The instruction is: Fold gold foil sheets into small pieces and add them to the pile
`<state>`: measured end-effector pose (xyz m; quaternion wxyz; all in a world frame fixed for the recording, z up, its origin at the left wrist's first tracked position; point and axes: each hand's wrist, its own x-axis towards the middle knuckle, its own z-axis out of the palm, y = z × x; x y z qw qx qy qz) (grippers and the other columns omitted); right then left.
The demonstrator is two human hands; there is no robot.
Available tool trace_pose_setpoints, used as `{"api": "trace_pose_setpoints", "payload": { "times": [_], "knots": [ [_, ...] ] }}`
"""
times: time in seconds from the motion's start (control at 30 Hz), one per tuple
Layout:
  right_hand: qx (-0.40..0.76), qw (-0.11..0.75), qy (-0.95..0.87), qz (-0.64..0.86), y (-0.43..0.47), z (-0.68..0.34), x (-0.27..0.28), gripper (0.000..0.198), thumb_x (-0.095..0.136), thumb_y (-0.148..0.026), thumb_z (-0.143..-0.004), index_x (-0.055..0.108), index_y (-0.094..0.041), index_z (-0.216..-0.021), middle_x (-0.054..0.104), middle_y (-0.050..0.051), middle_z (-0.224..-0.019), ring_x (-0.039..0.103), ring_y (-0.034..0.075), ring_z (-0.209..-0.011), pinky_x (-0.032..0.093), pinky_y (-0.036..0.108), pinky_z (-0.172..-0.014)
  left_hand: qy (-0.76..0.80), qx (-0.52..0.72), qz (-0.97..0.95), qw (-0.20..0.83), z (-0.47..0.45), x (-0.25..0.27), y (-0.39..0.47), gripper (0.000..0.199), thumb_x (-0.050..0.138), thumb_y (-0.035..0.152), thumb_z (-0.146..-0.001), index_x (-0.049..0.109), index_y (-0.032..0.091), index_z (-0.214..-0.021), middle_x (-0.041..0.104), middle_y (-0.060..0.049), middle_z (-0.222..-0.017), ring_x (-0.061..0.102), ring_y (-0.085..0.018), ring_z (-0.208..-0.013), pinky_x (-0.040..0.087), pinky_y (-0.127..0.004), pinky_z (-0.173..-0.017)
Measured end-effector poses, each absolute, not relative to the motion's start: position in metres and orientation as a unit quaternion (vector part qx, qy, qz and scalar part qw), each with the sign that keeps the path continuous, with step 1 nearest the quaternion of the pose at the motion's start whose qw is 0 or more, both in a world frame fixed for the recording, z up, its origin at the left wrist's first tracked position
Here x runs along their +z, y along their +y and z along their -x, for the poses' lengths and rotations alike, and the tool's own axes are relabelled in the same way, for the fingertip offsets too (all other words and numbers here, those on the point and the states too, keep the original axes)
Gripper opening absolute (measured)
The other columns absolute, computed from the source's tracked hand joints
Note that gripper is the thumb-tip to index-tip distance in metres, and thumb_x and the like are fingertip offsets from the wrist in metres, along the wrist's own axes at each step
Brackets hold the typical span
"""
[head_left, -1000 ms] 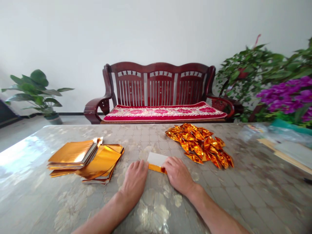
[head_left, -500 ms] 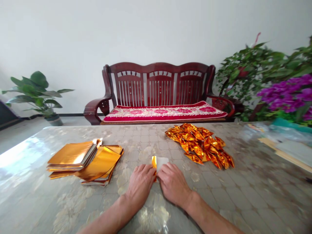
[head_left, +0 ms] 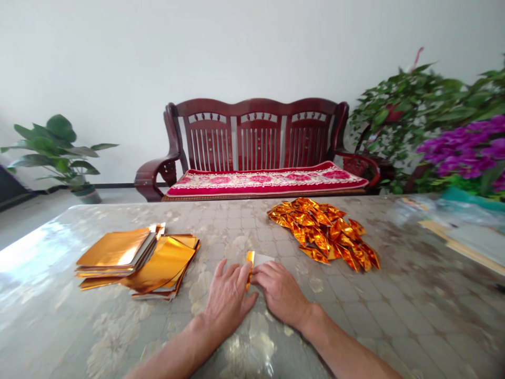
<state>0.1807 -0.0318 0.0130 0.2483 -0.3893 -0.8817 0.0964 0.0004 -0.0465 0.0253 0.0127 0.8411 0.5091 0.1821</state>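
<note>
On the table in front of me lies a sheet of gold foil paper point(head_left: 263, 258), pale side up, with a gold strip folded over along its left edge. My left hand point(head_left: 228, 296) is open, its fingers spread and thumb apart, with the index finger touching the gold strip. Bent over the right part of the sheet is my right hand point(head_left: 282, 296), its fingers closed on the paper and hiding the near portion. Stacks of flat gold foil paper point(head_left: 114, 251) lie to the left. A heap of folded foil pieces point(head_left: 315, 223) sits to the right, farther back.
The table point(head_left: 379, 305) has a patterned, glossy cover. At its right end are plastic bags point(head_left: 418, 209) and pale flat sheets point(head_left: 473, 239). Beyond stands a dark red wooden bench point(head_left: 258, 137) with potted plants on both sides and purple flowers point(head_left: 463, 147) at right.
My left hand has loosened: its fingers have spread and the thumb has swung away from the fold. My right hand stays on the paper, shifted slightly.
</note>
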Motion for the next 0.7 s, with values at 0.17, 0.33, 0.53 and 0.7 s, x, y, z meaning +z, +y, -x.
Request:
{"api": "trace_pose_setpoints", "payload": {
  "times": [0.17,0.33,0.53,0.7],
  "knots": [
    [0.100,0.283,-0.853,0.427,-0.028,-0.182,0.010,0.027,0.048,-0.002,-0.090,0.066,-0.018,-0.101,0.067,0.005,-0.103,0.057,0.019,-0.102,0.046,0.033,-0.094,0.526,0.166,-0.833,0.039,0.000,0.027,-0.046,0.047,0.054,0.016,-0.085,0.048,0.021,-0.131,0.072,-0.007,-0.111,0.064,-0.023,-0.108,0.028,-0.050,-0.113],
    [0.091,0.286,-0.852,0.429,-0.024,-0.183,0.012,0.041,0.045,-0.001,-0.091,0.063,-0.020,-0.122,0.065,0.006,-0.118,0.055,0.020,-0.110,0.044,0.035,-0.101,0.521,0.183,-0.831,0.058,0.003,0.027,-0.044,0.048,0.055,0.015,-0.083,0.049,0.023,-0.130,0.072,-0.005,-0.112,0.064,-0.023,-0.110,0.024,-0.053,-0.114],
    [0.063,0.247,-0.865,0.432,-0.019,-0.187,0.015,0.037,0.049,-0.005,-0.092,0.064,-0.022,-0.121,0.065,0.006,-0.120,0.053,0.021,-0.112,0.045,0.037,-0.100,0.509,0.186,-0.836,0.080,0.009,0.027,-0.041,0.049,0.056,0.016,-0.082,0.048,0.026,-0.130,0.070,-0.005,-0.119,0.061,-0.023,-0.115,0.018,-0.056,-0.116],
    [0.038,0.229,-0.866,0.444,-0.018,-0.188,0.012,0.036,0.051,-0.007,-0.093,0.065,-0.023,-0.121,0.065,0.006,-0.122,0.052,0.021,-0.114,0.045,0.037,-0.099,0.505,0.189,-0.837,0.088,0.014,0.025,-0.038,0.052,0.056,0.016,-0.083,0.047,0.026,-0.132,0.068,-0.006,-0.124,0.059,-0.023,-0.120,0.016,-0.056,-0.117]
  ]
}}
